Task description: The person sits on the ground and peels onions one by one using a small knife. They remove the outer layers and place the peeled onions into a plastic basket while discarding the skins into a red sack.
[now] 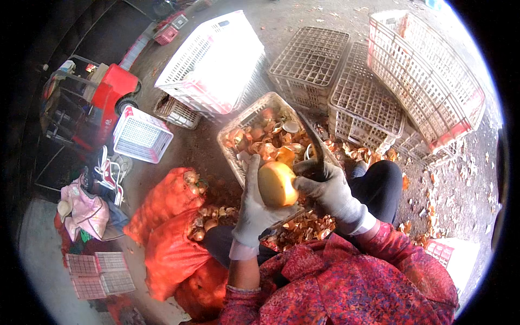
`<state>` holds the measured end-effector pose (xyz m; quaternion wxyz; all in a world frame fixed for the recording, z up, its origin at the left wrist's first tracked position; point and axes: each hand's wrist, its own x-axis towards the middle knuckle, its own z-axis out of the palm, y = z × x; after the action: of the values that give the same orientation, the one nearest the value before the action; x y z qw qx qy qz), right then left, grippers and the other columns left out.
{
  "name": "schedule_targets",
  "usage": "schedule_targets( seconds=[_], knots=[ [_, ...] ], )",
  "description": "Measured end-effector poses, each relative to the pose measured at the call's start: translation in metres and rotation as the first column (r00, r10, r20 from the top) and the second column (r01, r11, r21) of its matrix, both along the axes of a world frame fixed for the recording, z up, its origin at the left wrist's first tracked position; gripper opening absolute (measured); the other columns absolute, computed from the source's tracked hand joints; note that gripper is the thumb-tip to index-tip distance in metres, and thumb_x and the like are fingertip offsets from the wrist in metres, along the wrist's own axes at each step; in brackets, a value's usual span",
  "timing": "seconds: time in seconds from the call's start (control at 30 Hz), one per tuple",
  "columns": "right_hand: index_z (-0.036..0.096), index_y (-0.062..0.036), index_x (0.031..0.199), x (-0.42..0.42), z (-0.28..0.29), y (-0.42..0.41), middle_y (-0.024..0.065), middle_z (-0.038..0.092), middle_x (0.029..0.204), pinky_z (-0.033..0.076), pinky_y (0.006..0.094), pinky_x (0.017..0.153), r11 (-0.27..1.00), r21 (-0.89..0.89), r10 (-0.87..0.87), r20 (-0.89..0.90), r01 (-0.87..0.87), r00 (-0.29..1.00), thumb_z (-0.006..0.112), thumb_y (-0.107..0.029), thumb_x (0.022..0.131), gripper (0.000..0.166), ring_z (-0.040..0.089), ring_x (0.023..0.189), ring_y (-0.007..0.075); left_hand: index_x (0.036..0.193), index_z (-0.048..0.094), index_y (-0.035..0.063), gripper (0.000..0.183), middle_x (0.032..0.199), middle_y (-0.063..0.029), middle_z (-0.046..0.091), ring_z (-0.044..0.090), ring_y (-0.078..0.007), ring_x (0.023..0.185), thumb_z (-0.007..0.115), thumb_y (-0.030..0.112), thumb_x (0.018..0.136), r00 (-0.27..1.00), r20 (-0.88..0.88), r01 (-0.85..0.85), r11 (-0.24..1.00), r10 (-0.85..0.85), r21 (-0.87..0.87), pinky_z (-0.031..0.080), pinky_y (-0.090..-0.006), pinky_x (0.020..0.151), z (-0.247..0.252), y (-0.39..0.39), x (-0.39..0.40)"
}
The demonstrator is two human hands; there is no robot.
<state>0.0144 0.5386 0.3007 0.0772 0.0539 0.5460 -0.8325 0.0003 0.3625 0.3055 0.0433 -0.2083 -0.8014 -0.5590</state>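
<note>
My left hand (252,211), in a grey-white glove, cups a large yellow onion (278,185) with the thumb along its left side. Gloved too, my right hand (329,191) grips a dark curved blade (313,140) that looks like a sickle and points away from me. Its fingertips reach the right side of the onion. Just beyond both hands, a plastic crate (229,152) holds dry onion skins (266,150) and some rounded pieces. The handle of the blade is hidden in my right glove.
Orange mesh sacks (170,248) of onions stand at my left. Beyond the crate are a large white crate (178,77), upturned crates (310,57) and a tilted crate (426,77). A red vehicle (118,83) stands at the far left. Skins (313,227) litter the ground.
</note>
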Motion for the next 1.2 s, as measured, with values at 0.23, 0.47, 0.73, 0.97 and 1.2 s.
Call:
schedule_targets(
  seconds=[0.23, 0.47, 0.73, 0.97, 1.2],
  knots=[
    [0.061, -0.0019, 0.099, 0.007, -0.002, 0.011, 0.0092, 0.064, 0.085, 0.049, 0.0301, 0.068, 0.917, 0.39, 0.143, -0.117, -0.087, 0.983, 0.063, -0.017, 0.083, 0.022, 0.06, 0.075, 0.0153, 0.132, 0.036, 0.0028, 0.09, 0.12, -0.0134, 0.052, 0.053, -0.0248, 0.109, 0.081, 0.036, 0.062, 0.898, 0.424, -0.226, 0.701, -0.12, 0.676, 0.045, -0.038, 0.093, -0.025, -0.001, 0.015],
    [0.06, -0.0047, 0.097, 0.041, -0.02, 0.0, 0.0166, 0.062, 0.082, 0.048, 0.0403, 0.066, 0.69, 0.721, 0.369, -0.276, -0.062, 0.887, 0.061, -0.013, 0.078, 0.02, 0.061, 0.077, 0.0342, 0.128, 0.04, 0.0005, 0.088, 0.125, -0.0152, 0.049, 0.049, -0.0309, 0.113, 0.073, 0.052, 0.064, 0.901, 0.39, -0.294, 0.395, -0.189, 0.87, 0.046, -0.0448, 0.092, -0.051, -0.012, -0.005],
    [0.059, -0.0042, 0.097, 0.042, -0.019, 0.004, 0.0194, 0.062, 0.079, 0.047, 0.0421, 0.065, 0.618, 0.761, 0.42, -0.108, -0.197, 0.901, 0.057, -0.014, 0.08, 0.019, 0.061, 0.077, 0.0364, 0.131, 0.036, 0.0024, 0.09, 0.125, -0.013, 0.047, 0.048, -0.0264, 0.114, 0.078, 0.043, 0.063, 0.94, 0.329, -0.226, 0.557, -0.09, 0.799, 0.041, -0.0407, 0.096, -0.025, 0.003, 0.004],
    [0.056, -0.0042, 0.089, 0.041, -0.036, 0.005, 0.0206, 0.062, 0.079, 0.048, 0.0449, 0.067, 0.539, 0.823, 0.39, -0.055, -0.18, 0.919, 0.054, -0.011, 0.076, 0.016, 0.061, 0.077, 0.0379, 0.131, 0.036, 0.0026, 0.087, 0.121, -0.0114, 0.049, 0.049, -0.0248, 0.111, 0.078, 0.039, 0.064, 0.989, 0.088, -0.15, 0.816, 0.122, 0.559, 0.042, -0.0375, 0.093, -0.019, 0.004, 0.0],
    [0.056, -0.0044, 0.085, 0.02, -0.037, 0.014, 0.0197, 0.061, 0.079, 0.047, 0.0455, 0.068, 0.372, 0.885, 0.441, 0.096, -0.279, 0.892, 0.053, -0.02, 0.08, 0.016, 0.061, 0.078, 0.0369, 0.125, 0.043, 0.0019, 0.067, 0.12, -0.013, 0.052, 0.052, -0.0252, 0.11, 0.066, 0.041, 0.076, 0.923, 0.361, -0.339, 0.719, 0.131, 0.607, 0.042, -0.041, 0.096, -0.05, 0.009, 0.019]
  ],
)
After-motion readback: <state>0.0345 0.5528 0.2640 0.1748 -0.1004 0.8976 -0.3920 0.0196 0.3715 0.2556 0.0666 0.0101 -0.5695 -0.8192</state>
